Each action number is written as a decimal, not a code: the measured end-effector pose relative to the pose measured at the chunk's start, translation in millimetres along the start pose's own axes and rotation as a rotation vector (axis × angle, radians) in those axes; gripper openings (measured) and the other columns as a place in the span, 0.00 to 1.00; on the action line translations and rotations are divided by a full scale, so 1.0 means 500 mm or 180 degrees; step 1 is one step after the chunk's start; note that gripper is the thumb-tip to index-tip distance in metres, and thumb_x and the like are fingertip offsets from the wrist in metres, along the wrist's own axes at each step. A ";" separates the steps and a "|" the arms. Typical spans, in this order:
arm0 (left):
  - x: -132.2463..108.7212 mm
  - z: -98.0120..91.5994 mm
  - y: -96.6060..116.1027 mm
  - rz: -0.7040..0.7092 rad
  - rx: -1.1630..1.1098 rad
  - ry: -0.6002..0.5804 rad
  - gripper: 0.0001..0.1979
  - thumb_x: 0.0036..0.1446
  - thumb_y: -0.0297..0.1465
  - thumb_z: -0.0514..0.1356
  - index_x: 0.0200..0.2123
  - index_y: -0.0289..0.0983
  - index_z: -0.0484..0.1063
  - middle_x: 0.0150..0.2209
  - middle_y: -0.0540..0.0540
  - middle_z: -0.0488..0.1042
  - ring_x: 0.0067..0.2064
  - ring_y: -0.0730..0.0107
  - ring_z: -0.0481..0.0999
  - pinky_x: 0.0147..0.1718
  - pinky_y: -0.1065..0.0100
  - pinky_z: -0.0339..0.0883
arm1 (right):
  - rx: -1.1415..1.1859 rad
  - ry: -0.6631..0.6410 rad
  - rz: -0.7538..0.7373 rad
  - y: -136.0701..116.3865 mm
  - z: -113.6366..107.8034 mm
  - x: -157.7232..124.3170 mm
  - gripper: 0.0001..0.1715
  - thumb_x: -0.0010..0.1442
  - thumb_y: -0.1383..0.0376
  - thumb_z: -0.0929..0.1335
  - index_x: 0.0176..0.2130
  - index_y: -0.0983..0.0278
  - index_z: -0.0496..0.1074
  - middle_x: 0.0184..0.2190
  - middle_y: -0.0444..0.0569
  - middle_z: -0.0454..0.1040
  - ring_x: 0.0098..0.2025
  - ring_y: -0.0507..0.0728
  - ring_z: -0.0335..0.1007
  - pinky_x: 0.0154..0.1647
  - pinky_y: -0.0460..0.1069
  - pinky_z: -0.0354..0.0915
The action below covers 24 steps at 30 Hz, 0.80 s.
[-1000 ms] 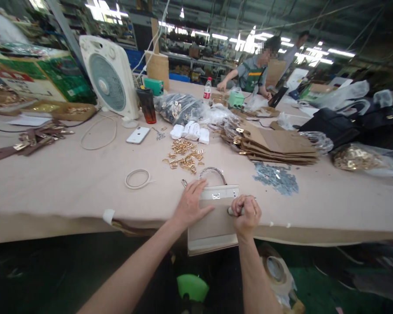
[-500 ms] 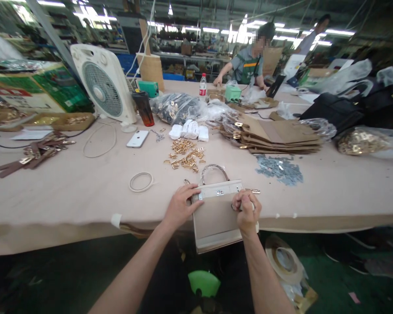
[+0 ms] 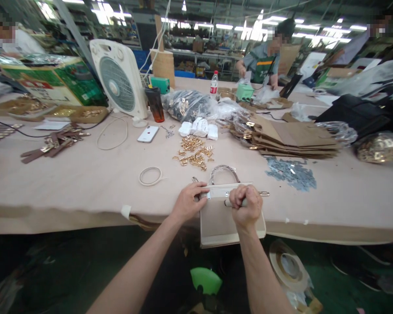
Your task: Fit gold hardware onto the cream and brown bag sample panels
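A small beige handbag (image 3: 221,220) lies flat at the near edge of the table (image 3: 68,187), its lower part hanging over the edge and its handle (image 3: 224,171) pointing away from me. My left hand (image 3: 190,201) is closed on the bag's upper left corner. My right hand (image 3: 245,206) is a fist round a small tool with a pale handle, pressed onto the bag's top band near a small metal fitting. A gold metal clip (image 3: 263,193) lies just right of the bag.
Loose gold fittings (image 3: 194,155), a tape ring (image 3: 149,176), grey metal bits (image 3: 291,172), a phone (image 3: 148,134), stacked brown bags (image 3: 291,139) and a fan (image 3: 119,78) are on the table. Another person works at the far end. A tape roll (image 3: 288,266) lies on the floor.
My left hand has drawn back from flat on the bag to gripping its upper left corner. My right fist has shifted slightly up toward the top band.
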State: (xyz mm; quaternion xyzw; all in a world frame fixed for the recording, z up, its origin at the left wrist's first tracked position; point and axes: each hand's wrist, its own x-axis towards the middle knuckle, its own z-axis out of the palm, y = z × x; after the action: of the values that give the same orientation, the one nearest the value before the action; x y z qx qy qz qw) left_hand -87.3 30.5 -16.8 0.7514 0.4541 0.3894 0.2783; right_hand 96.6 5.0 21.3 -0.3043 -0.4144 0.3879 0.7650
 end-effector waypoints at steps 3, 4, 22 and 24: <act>0.000 0.002 0.000 -0.0011 -0.0019 0.0023 0.16 0.55 0.23 0.63 0.45 0.40 0.83 0.54 0.43 0.80 0.56 0.61 0.78 0.60 0.56 0.71 | 0.0157 -0.0133 0.0087 0.020 0.040 -0.004 0.22 0.68 0.58 0.66 0.24 0.61 0.63 0.18 0.37 0.56 0.15 0.47 0.50 0.16 0.44 0.47; 0.001 0.002 0.000 -0.0002 -0.0019 0.0025 0.16 0.54 0.23 0.63 0.45 0.40 0.83 0.54 0.43 0.80 0.56 0.61 0.78 0.60 0.57 0.71 | 0.0174 -0.0166 0.0111 0.028 0.050 -0.006 0.22 0.68 0.58 0.66 0.24 0.61 0.63 0.18 0.38 0.57 0.15 0.47 0.51 0.16 0.44 0.47; 0.004 0.007 -0.016 -0.0069 -0.0131 0.0074 0.09 0.59 0.27 0.67 0.42 0.42 0.84 0.51 0.45 0.81 0.53 0.61 0.80 0.57 0.58 0.72 | 0.0103 -0.0178 0.0017 0.071 0.076 -0.034 0.22 0.69 0.57 0.66 0.25 0.61 0.64 0.18 0.37 0.57 0.16 0.48 0.51 0.18 0.44 0.50; 0.004 0.006 -0.017 -0.0052 -0.0100 0.0041 0.10 0.59 0.27 0.66 0.42 0.43 0.84 0.52 0.45 0.81 0.53 0.61 0.79 0.57 0.58 0.71 | -0.0015 -0.0177 -0.0045 0.078 0.079 -0.039 0.21 0.69 0.57 0.65 0.25 0.61 0.64 0.18 0.37 0.57 0.17 0.48 0.51 0.18 0.45 0.50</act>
State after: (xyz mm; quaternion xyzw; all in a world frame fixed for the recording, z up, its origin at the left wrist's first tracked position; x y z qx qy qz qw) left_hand -88.0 35.7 -24.1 0.7407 0.4558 0.3991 0.2903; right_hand 41.9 14.2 1.5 -0.2923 -0.4386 0.3897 0.7552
